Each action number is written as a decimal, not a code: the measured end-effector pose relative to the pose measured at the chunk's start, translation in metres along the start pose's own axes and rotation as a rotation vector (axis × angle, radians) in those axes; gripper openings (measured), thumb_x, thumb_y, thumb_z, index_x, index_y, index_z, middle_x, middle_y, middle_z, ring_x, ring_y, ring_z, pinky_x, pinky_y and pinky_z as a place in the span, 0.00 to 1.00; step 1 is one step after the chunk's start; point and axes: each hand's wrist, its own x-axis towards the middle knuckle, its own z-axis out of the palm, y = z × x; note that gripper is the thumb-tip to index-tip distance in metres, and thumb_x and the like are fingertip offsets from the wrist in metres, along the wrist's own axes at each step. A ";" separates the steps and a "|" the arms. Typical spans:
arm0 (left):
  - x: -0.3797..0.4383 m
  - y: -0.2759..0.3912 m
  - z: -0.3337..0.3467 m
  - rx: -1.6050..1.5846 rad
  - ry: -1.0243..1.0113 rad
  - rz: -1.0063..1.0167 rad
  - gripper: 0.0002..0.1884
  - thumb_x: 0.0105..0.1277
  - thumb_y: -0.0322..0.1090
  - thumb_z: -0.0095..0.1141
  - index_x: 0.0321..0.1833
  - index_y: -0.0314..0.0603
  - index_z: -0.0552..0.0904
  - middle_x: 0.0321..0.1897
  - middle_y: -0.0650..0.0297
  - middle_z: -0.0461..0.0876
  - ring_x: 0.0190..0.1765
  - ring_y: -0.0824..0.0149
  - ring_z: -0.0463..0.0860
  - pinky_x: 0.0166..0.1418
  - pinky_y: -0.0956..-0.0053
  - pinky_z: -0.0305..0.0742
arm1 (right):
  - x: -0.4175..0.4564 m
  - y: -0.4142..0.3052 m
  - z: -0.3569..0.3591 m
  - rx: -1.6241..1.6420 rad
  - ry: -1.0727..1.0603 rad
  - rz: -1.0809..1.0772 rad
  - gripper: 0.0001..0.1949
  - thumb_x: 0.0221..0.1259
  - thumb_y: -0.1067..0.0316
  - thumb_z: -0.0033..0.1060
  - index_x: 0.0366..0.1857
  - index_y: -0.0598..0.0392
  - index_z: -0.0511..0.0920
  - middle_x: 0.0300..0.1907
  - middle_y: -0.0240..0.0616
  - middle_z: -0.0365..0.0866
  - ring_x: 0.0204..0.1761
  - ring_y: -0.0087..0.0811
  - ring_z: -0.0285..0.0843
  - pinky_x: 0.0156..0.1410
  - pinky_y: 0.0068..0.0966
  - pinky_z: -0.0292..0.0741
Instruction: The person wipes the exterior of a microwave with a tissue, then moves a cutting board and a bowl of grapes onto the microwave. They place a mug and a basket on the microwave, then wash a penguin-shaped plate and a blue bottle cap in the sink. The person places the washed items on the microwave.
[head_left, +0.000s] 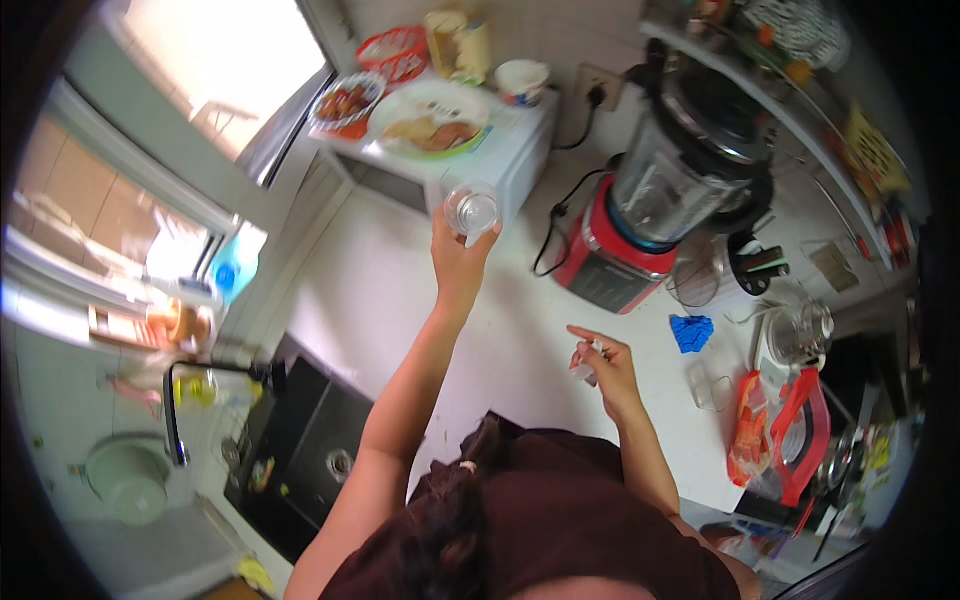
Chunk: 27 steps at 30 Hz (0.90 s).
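My left hand (459, 253) is stretched forward over the white countertop (375, 277), its fingers around a small clear glass (472, 208). The glass is near the front of a white box-shaped appliance (525, 157); whether it touches anything there, I cannot tell. Lower and to the right, my right hand (611, 367) holds a crumpled piece of white tissue or thin plastic (586, 366) against its palm, with the index finger pointing out. A blender with a red base (615, 255) and a clear jar (667, 172) stands just beyond my right hand.
A plate of food (431, 142), a bowl of reddish fruit (346, 103) and a white tub (523, 81) sit on the appliance. At left is a black sink (300, 442) with a black faucet (174, 412). A blue crumpled cloth (691, 333) and an orange food bag (750, 435) lie right.
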 end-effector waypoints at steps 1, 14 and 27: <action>-0.010 -0.006 -0.013 -0.007 0.042 -0.009 0.28 0.54 0.25 0.63 0.58 0.35 0.66 0.52 0.59 0.70 0.56 0.67 0.73 0.60 0.73 0.68 | 0.001 0.003 0.002 -0.015 -0.010 0.014 0.15 0.63 0.68 0.53 0.52 0.55 0.77 0.24 0.24 0.75 0.23 0.12 0.66 0.24 0.12 0.55; -0.297 -0.095 -0.313 1.299 0.851 -0.544 0.29 0.44 0.34 0.68 0.52 0.42 0.72 0.47 0.56 0.77 0.50 0.53 0.76 0.54 0.61 0.70 | 0.000 0.017 0.056 -0.150 -0.237 0.043 0.13 0.63 0.67 0.50 0.47 0.61 0.78 0.20 0.24 0.72 0.20 0.11 0.60 0.23 0.12 0.53; -0.347 -0.057 -0.370 1.779 0.292 -1.284 0.17 0.57 0.40 0.54 0.50 0.48 0.77 0.49 0.58 0.77 0.55 0.58 0.75 0.55 0.59 0.65 | -0.012 0.023 0.055 -0.181 -0.270 0.021 0.13 0.62 0.66 0.51 0.46 0.61 0.79 0.21 0.23 0.73 0.21 0.11 0.60 0.23 0.12 0.53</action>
